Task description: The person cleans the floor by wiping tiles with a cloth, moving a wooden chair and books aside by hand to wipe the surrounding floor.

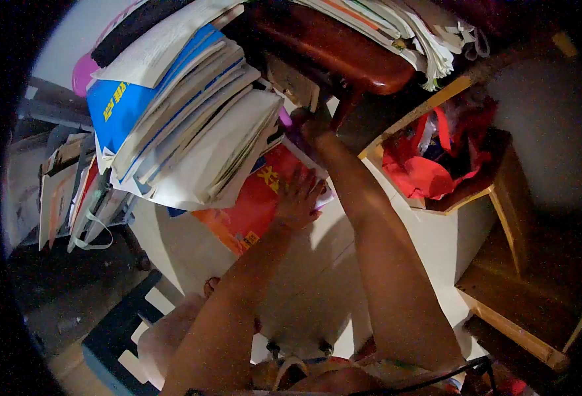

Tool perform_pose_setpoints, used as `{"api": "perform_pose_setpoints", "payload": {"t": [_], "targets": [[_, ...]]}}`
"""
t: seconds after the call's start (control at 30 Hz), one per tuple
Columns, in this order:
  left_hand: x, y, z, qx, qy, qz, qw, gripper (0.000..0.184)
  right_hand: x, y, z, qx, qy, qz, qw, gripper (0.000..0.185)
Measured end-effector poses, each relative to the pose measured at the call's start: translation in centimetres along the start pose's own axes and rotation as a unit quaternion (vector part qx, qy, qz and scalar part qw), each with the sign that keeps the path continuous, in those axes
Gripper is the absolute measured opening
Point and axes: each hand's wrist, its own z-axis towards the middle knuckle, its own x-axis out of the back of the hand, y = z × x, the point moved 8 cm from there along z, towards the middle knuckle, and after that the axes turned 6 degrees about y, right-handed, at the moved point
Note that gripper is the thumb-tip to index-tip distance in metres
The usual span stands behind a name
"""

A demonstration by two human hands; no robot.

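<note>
My left hand [299,197] lies on a red book [235,214] with yellow characters on its cover, fingers spread near its right edge. This book is low by the floor, partly covered by a tall stack of worn books and papers [205,138]. A blue book [122,109] with yellow print lies near the top of that stack, under loose white sheets. Farther off, my right hand [312,129] reaches into shadow beside the stack, close to a purple strip [285,117]. Its fingers are too dark to make out.
A brown wooden seat [343,53] stands at the back, with more papers [396,30] behind it. Red bags [429,165] fill a wooden compartment at right. Folders and papers [73,185] crowd a rack at left. A dark plastic stool [109,343] is at lower left.
</note>
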Motion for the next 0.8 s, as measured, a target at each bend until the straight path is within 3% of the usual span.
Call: {"api": "perform_pose_setpoints", "payload": {"t": [0.1, 0.2, 0.27, 0.33, 0.4, 0.47, 0.5, 0.6, 0.67, 0.73, 0.8], "targets": [[0.5, 0.0, 0.2, 0.019, -0.030, -0.016, 0.999, 0.087, -0.2, -0.2, 1.1, -0.010, -0.019, 0.002, 1.000, 0.039], [-1.8, 1.2, 2.3, -0.037, -0.153, 0.054, 0.986, 0.073, -0.5, 0.0, 1.2, -0.014, -0.035, 0.008, 0.999, 0.039], [-2.0, 2.1, 4.8, -0.023, -0.152, -0.013, 0.988, 0.064, -0.5, 0.1, 1.2, -0.017, -0.044, 0.013, 0.999, 0.038], [1.7, 2.1, 7.5, 0.071, -0.035, -0.224, 0.971, 0.056, -0.7, 0.1, 1.2, -0.018, -0.053, 0.019, 0.998, 0.038], [4.9, 1.2, 8.8, 0.166, 0.078, -0.419, 0.889, 0.049, -0.9, 0.2, 1.2, -0.022, -0.064, 0.021, 0.997, 0.038], [4.2, 0.9, 8.5, 0.213, 0.117, -0.514, 0.823, 0.046, -1.1, 0.0, 1.1, -0.025, -0.073, 0.030, 0.997, 0.038], [2.5, 1.2, 8.0, 0.215, 0.103, -0.521, 0.820, 0.046, -1.1, -0.1, 1.1, -0.025, -0.076, 0.035, 0.996, 0.038], [-2.7, 1.5, 7.2, 0.207, 0.070, -0.527, 0.822, 0.046, -0.9, -0.1, 0.6, -0.022, -0.076, 0.067, 0.995, 0.038], [-5.0, 2.4, 6.9, 0.175, 0.020, -0.474, 0.863, 0.044, -1.0, 0.0, -0.5, -0.018, -0.078, 0.099, 0.992, 0.038], [-6.9, 3.6, 6.7, 0.108, -0.047, -0.358, 0.926, 0.042, -1.1, 0.1, -1.6, -0.016, -0.081, 0.134, 0.987, 0.037], [-9.1, 5.4, 5.1, -0.013, -0.155, -0.139, 0.978, 0.041, -1.1, 0.3, -2.9, -0.019, -0.086, 0.172, 0.981, 0.037]]}}
